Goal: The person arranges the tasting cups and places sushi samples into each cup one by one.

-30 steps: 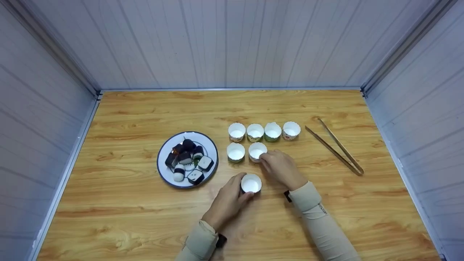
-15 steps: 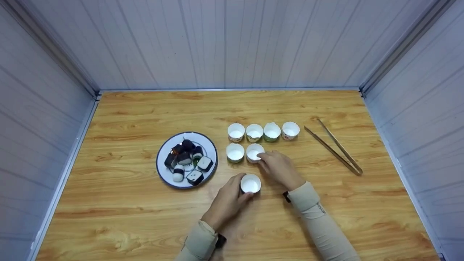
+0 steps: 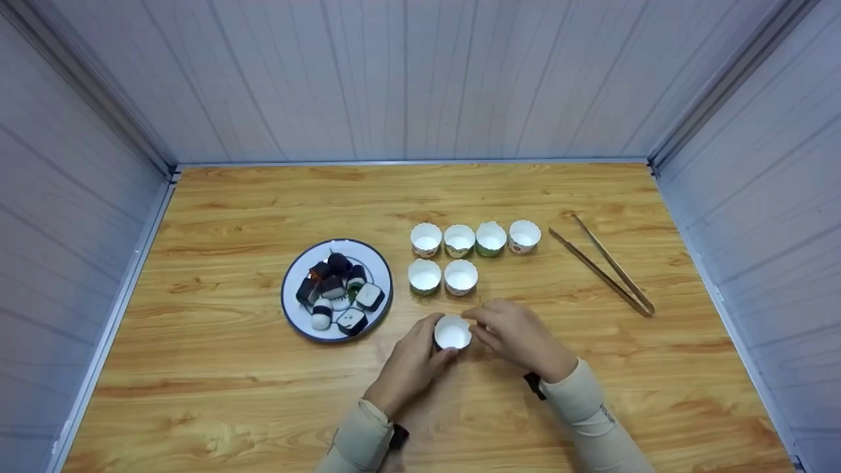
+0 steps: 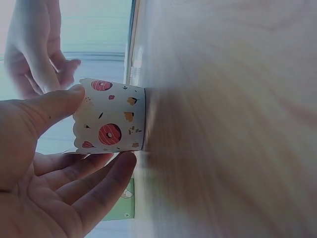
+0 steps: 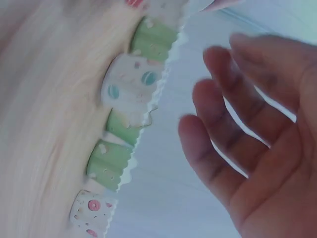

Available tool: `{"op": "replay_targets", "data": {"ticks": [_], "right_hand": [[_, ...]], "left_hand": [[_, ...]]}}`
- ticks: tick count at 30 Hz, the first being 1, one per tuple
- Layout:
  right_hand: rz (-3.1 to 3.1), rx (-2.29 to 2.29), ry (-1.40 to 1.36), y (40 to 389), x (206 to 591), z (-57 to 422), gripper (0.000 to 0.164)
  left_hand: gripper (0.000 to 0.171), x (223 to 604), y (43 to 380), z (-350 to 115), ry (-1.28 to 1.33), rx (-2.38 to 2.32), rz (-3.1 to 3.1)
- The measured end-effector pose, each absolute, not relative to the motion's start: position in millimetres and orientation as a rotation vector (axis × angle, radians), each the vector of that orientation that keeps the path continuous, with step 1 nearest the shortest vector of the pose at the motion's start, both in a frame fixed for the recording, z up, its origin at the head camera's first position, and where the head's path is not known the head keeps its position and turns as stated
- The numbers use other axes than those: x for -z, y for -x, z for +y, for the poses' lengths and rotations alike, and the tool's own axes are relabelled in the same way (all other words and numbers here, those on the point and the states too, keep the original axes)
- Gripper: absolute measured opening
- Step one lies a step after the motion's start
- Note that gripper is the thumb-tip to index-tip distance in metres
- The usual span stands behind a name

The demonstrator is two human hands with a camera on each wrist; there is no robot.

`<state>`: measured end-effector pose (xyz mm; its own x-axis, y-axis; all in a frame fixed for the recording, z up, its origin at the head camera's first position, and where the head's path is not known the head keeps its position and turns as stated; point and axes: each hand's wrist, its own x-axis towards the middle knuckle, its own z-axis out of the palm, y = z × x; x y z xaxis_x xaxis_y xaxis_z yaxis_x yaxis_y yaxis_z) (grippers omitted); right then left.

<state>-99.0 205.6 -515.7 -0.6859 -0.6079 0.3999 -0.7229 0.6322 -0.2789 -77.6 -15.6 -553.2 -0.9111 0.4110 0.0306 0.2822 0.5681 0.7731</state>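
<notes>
My left hand (image 3: 407, 364) grips a white paper baking cup (image 3: 453, 333) from its left side, standing on the wooden table (image 3: 250, 407). In the left wrist view this cup (image 4: 110, 116) shows a red doughnut print, with the thumb on one side and fingers on the other. Close to the cup's right rim, my right hand (image 3: 519, 335) hovers with nothing in it; its fingers look loosely bent in the right wrist view (image 5: 257, 114). Behind both hands stand two cups in a row, a green one (image 3: 424, 276) and a patterned one (image 3: 461, 277).
Several more baking cups, such as the far-right one (image 3: 524, 236), form a back row. A blue-rimmed plate (image 3: 294, 315) at left bears several sushi-like pieces (image 3: 352, 321). Metal tongs (image 3: 614, 272) lie spread at right. Panel walls (image 3: 407, 85) enclose the table.
My right hand has let go of the patterned cup in the second row, after sliding it slightly left, and moved back towards the cup in my left hand. The left hand stays put.
</notes>
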Motion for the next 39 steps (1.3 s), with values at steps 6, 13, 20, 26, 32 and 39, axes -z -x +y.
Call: {"op": "replay_targets", "data": {"ticks": [6,13,20,26,32,39], "right_hand": [[-2.651,-0.543,-1.200,87.6,521.3,198.7,0.017],[-2.697,-0.440,-1.184,84.3,532.7,191.9,0.008],[-2.608,-0.383,-1.176,84.9,537.7,190.1,0.015],[-2.558,-0.408,-1.196,85.5,539.4,189.3,0.010],[-2.544,-0.409,-1.183,84.3,539.0,189.9,0.011],[-2.546,-0.414,-1.167,80.3,535.6,192.4,0.010]], "left_hand": [[0.056,554.3,77.7,-15.9,-0.586,-1.273,2.657],[0.056,553.5,77.1,-14.8,-0.591,-1.304,2.650],[0.063,554.9,78.1,-16.7,-0.601,-1.315,2.634],[0.063,556.8,77.1,-17.4,-0.657,-1.287,2.693],[0.061,557.1,75.9,-17.0,-0.696,-1.283,2.752],[0.061,558.2,76.2,-16.6,-0.678,-1.303,2.752]]}}
